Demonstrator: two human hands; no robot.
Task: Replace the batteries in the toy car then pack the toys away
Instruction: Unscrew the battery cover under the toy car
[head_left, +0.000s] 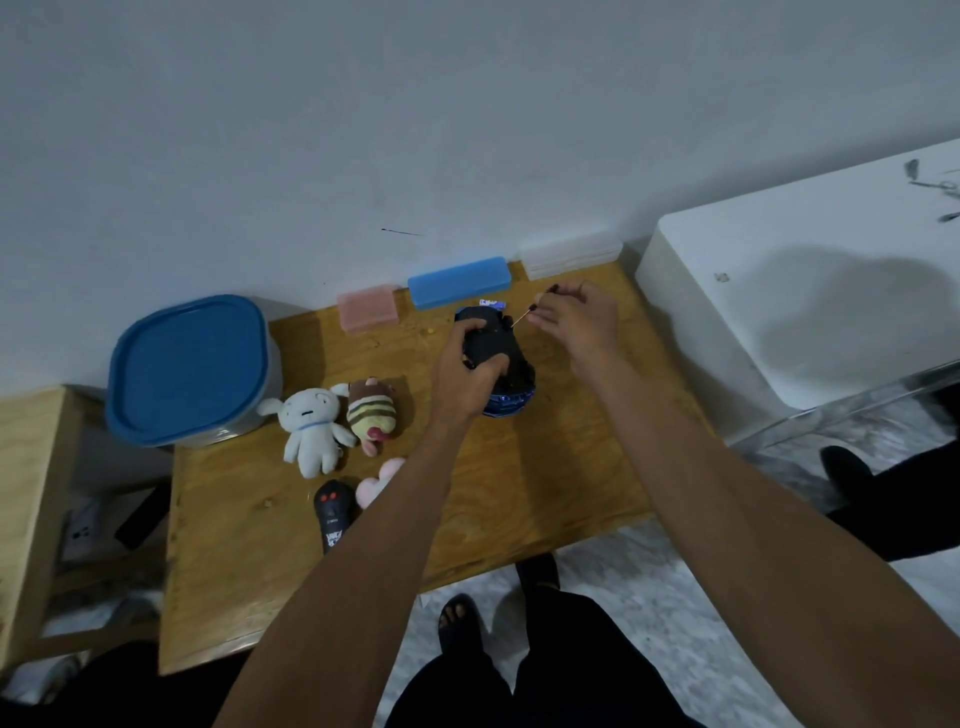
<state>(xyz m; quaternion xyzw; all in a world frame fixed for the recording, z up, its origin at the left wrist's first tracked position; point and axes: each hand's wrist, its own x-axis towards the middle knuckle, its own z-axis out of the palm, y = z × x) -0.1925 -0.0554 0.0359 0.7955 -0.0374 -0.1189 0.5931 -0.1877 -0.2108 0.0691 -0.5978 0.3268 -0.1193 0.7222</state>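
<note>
1. While the left hand (467, 369) grips the dark, matte plastic toy car (491, 340) by its upturned underside, fingers wrapped over both flanks, the car's glossy blue body (501, 405) presses against the tabletop.
2. The right hand (574, 317) hovers just beside the car's far end, fingertips pinched shut on a thin screwdriver with a dark red handle (540, 304), whose slender shaft slants down toward the chassis.
3. Just beyond the car lies a small blue-and-white wrapper or pack (491, 303); what it is cannot be told.
4. Near the left forearm rest soft plush toys: a white, long-limbed doll (311, 426), a brown-and-cream striped one (371, 413) and a pink one (382, 480), partly hidden by the arm.
5. A black plastic remote control with red buttons (332, 514) lies beside the pink plush.
6. Along the far edge stand a pink translucent box (366, 309), a long blue rectangular case (460, 283) and a clear ribbed case (569, 254).
7. A rounded clear tub with a smooth blue lid (187, 369) sits on the left corner.
8. Everything rests on a grained wooden table (545, 483) set against a plain white wall (363, 130), with a white cabinet (805, 291) to its right and grey speckled flooring (613, 582) below.
</note>
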